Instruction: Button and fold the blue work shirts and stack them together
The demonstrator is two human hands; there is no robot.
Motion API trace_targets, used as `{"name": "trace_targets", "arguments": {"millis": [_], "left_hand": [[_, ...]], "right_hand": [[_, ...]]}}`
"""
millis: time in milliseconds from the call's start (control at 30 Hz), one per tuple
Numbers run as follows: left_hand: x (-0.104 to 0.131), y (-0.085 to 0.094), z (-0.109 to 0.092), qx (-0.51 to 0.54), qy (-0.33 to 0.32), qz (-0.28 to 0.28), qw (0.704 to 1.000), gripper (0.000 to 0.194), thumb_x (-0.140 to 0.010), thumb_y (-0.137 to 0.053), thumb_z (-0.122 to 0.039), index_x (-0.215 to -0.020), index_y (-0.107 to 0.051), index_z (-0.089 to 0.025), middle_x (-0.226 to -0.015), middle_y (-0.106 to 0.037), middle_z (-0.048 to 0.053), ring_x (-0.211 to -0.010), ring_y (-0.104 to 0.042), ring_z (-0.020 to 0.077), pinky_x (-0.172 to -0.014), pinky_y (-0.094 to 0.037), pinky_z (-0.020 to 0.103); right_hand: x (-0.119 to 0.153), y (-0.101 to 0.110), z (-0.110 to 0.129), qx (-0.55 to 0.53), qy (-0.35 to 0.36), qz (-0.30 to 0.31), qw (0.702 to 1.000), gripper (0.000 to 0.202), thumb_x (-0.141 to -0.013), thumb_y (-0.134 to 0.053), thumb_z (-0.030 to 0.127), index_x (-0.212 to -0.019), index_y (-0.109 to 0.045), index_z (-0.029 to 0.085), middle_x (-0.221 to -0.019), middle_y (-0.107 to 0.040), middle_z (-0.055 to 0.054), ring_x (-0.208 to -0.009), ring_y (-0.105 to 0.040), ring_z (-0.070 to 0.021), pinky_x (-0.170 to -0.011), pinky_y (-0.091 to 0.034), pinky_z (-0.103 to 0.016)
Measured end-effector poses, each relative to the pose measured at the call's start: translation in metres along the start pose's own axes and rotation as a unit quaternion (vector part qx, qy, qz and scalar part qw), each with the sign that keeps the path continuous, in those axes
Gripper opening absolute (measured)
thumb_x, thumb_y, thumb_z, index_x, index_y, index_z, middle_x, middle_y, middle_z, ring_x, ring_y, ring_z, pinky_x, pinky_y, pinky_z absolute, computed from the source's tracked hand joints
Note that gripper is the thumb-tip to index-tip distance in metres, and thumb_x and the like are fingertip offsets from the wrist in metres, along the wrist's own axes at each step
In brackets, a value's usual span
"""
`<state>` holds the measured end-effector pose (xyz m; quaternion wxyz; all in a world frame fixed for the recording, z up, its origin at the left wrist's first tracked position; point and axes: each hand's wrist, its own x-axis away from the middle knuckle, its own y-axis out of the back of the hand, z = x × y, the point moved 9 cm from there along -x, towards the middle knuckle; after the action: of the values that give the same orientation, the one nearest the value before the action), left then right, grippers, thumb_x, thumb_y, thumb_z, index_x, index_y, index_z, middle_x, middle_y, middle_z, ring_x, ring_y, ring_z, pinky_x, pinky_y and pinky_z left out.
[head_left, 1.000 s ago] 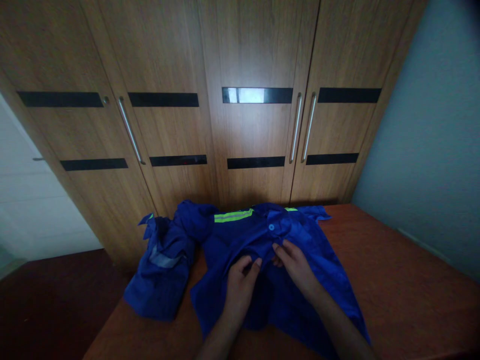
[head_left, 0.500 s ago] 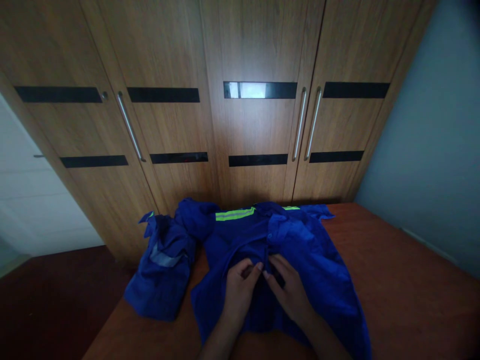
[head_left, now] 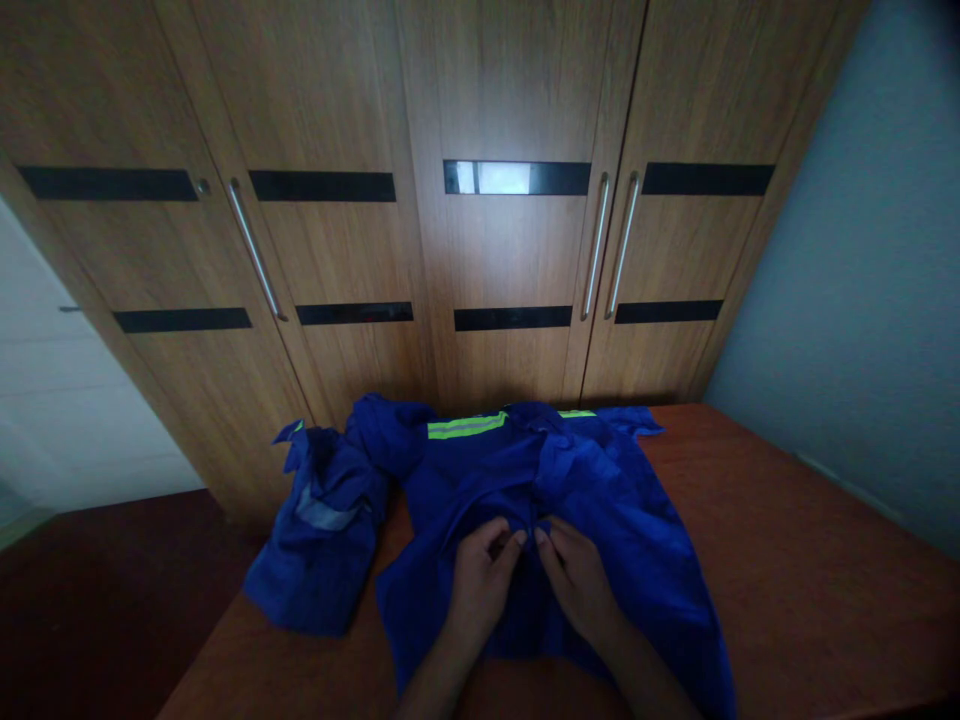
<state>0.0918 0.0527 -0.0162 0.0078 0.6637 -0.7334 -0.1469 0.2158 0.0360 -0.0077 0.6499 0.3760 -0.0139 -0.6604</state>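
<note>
My left hand (head_left: 476, 580) and right hand (head_left: 581, 575) meet over the middle of a blue shirt (head_left: 630, 540), thumbs and forefingers drawn narrow, the tips just apart. Each set of fingertips is at the cloth by the front opening (head_left: 532, 515), and I take it that both pinch an edge; whatever small part lies between them is too dark to tell.

The shirt lies spread on the reddish-brown bench (head_left: 810, 560) right under my hands, its long axis running from near to far: collar (head_left: 536, 413) at the far end, hem towards me. The opening runs along that same line and comes down between my two hands, so neither is clearly nearer to it. The cloth bunches on the left of it and spreads flatter to the right.

A lime strip (head_left: 466, 427) crosses the far left shoulder. Left of the shirt, well apart from my left hand, is a crumpled blue bundle (head_left: 311, 575) with a grey band (head_left: 322, 512); I cannot tell whether it joins the shirt. Beyond the bench stands a wooden wardrobe (head_left: 510, 255).
</note>
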Motion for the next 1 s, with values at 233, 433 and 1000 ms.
{"name": "trace_targets", "arguments": {"millis": [233,433,1000], "left_hand": [[0.002,0.006,-0.001,-0.041,-0.016,-0.032,0.999,0.028,-0.082,-0.054,-0.037,-0.062,-0.055,-0.018,-0.058,-0.046,-0.004,-0.058,-0.044,0.0124,-0.055,-0.033,0.021],[0.003,0.010,-0.007,-0.091,-0.032,-0.064,0.993,0.026,-0.085,-0.051,-0.034,-0.066,-0.059,-0.018,-0.064,-0.057,-0.001,-0.063,-0.052,0.0147,-0.060,-0.038,0.023],[0.003,0.046,-0.015,-0.167,-0.029,-0.150,0.974,0.029,-0.083,-0.050,-0.038,-0.061,-0.051,-0.020,-0.060,-0.050,-0.002,-0.060,-0.051,0.0159,-0.058,-0.036,0.025]], "right_hand": [[-0.001,-0.003,0.000,-0.012,0.000,0.020,1.000,0.037,-0.097,-0.033,0.034,-0.065,-0.050,0.022,-0.069,-0.056,-0.001,-0.065,-0.054,-0.0141,-0.063,-0.040,-0.026],[0.001,-0.004,0.004,0.057,0.013,0.046,0.997,0.036,-0.097,-0.032,0.032,-0.069,-0.053,0.021,-0.074,-0.058,-0.002,-0.066,-0.054,-0.0141,-0.065,-0.040,-0.027],[0.009,0.020,0.000,0.045,0.026,-0.041,0.998,0.032,-0.096,-0.034,0.030,-0.077,-0.058,0.020,-0.078,-0.061,-0.004,-0.072,-0.058,-0.0157,-0.069,-0.042,-0.027]]}}
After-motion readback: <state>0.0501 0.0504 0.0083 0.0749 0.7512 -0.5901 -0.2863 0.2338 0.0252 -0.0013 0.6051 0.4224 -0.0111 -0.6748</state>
